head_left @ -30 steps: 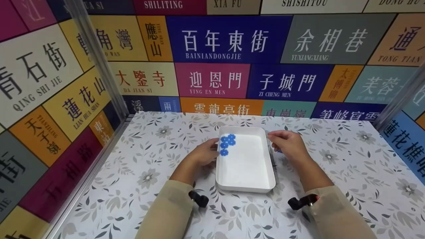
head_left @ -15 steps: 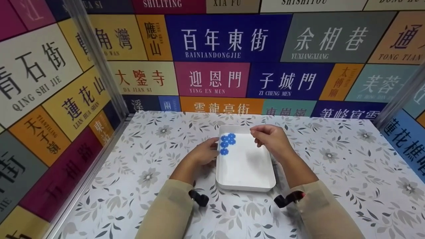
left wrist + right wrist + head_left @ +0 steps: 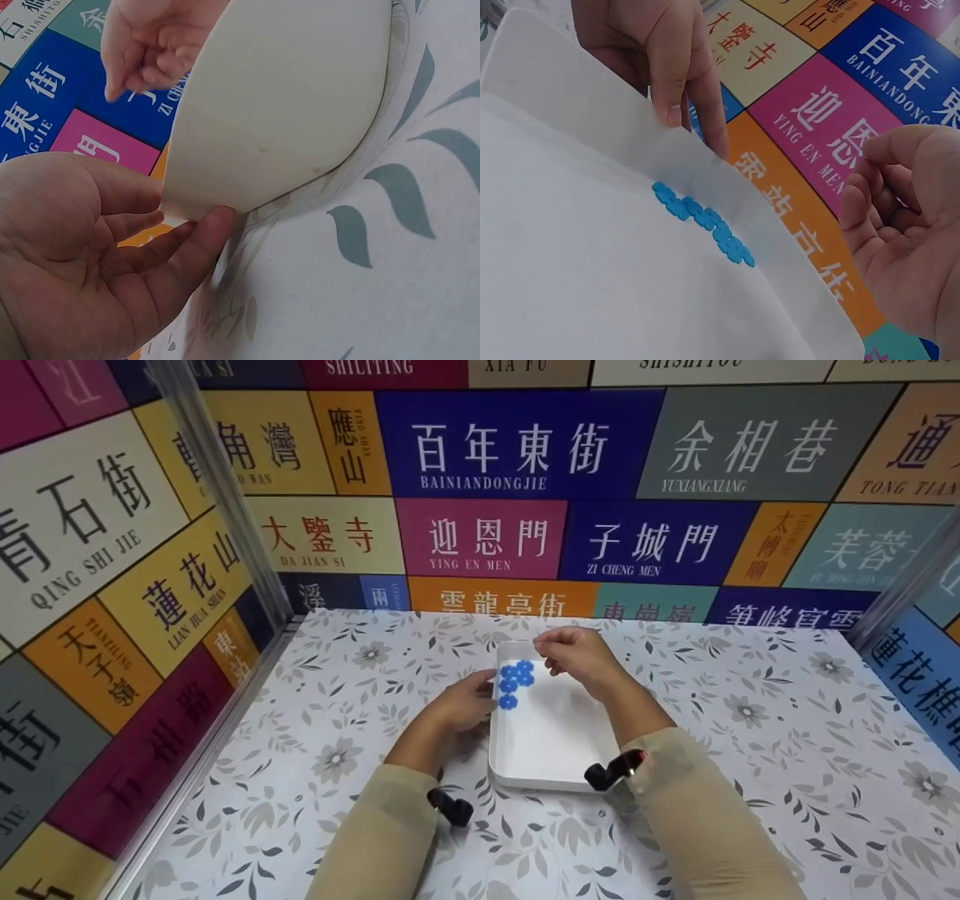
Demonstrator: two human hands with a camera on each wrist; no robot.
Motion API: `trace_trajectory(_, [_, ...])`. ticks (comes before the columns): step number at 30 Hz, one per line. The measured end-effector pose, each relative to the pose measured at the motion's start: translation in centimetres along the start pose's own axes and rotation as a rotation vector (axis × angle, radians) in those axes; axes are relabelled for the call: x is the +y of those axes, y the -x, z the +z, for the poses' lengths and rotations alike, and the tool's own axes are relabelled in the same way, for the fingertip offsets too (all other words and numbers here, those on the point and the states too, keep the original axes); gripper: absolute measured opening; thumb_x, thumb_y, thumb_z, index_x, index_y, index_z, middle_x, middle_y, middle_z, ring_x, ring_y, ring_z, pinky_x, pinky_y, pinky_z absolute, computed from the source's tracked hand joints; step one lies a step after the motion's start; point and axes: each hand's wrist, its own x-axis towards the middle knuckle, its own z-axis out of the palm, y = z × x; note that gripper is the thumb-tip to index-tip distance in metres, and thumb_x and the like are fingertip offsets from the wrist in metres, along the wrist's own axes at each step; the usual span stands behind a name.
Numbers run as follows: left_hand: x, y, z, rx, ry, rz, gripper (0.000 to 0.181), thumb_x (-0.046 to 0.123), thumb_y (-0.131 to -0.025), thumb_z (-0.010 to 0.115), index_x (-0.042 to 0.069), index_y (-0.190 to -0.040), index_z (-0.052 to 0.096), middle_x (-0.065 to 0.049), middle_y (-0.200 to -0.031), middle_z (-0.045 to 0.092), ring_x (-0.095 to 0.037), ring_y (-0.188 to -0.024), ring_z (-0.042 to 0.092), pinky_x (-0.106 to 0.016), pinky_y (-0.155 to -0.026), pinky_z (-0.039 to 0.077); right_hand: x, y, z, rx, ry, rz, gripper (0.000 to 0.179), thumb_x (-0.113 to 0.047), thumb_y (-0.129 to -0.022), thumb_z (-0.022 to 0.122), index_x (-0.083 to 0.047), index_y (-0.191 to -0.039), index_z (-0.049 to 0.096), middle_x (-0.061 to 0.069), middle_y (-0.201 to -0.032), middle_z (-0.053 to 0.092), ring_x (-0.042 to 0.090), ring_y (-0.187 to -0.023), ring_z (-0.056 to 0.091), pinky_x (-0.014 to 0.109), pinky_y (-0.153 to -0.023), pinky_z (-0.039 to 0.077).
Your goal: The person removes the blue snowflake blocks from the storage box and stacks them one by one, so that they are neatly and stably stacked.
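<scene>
I look forward and down through the head view from above the near side of the table [image 3: 247, 802], far enough back to frame the tray [image 3: 551, 742], left hand [image 3: 459, 706], right hand [image 3: 581, 655] and wall [image 3: 517, 409] beyond. My left wrist view, close and tilted, faces the tray's outer side past the left hand, while my right wrist view peers closely across the tray's inside toward that same hand. Both wrist views share the tray, both hands and the wall.

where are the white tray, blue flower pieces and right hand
white tray [image 3: 551, 735], head view, on its bare floor
blue flower pieces [image 3: 706, 218], right wrist view, on a mid-cluster piece
right hand [image 3: 581, 655], head view, on its back
</scene>
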Motion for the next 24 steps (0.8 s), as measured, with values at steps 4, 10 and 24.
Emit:
trace_trajectory(4, [0.0,-0.1,0.0,0.002,-0.004,-0.014,0.067,0.021,-0.104,0.063,0.03,-0.166,0.04,-0.005,-0.169,0.048,-0.031,-0.155,0.046,-0.054,-0.128,0.037,0.6,-1.7,0.9,-0.028,0.093,0.024,0.022,-0.026,-0.102,0.072,-0.008,-0.113,0.079,0.008,-0.104,0.075,0.02,-0.086,0.066,0.026,-0.077,0.061])
trace_trajectory(10, [-0.1,-0.2,0.0,-0.011,-0.012,-0.008,0.067,0.022,-0.104,0.063,0.029,-0.167,0.04,-0.006,-0.169,0.047,-0.031,-0.157,0.044,-0.055,-0.13,0.034,2.3,-3.4,0.9,0.004,0.163,0.034,0.033,-0.026,-0.102,0.07,-0.001,-0.122,0.076,0.019,-0.119,0.073,0.02,-0.089,0.064,0.025,-0.075,0.06])
trace_trajectory(24, [-0.2,-0.3,-0.4,-0.012,-0.08,0.051,0.067,0.022,-0.105,0.062,0.025,-0.167,0.039,-0.009,-0.168,0.048,-0.032,-0.157,0.044,-0.054,-0.131,0.032,5.3,-4.2,1.4,0.005,0.295,0.011,0.019,-0.023,-0.098,0.076,-0.011,-0.113,0.079,0.007,-0.103,0.075,0.019,-0.083,0.063,0.026,-0.07,0.055])
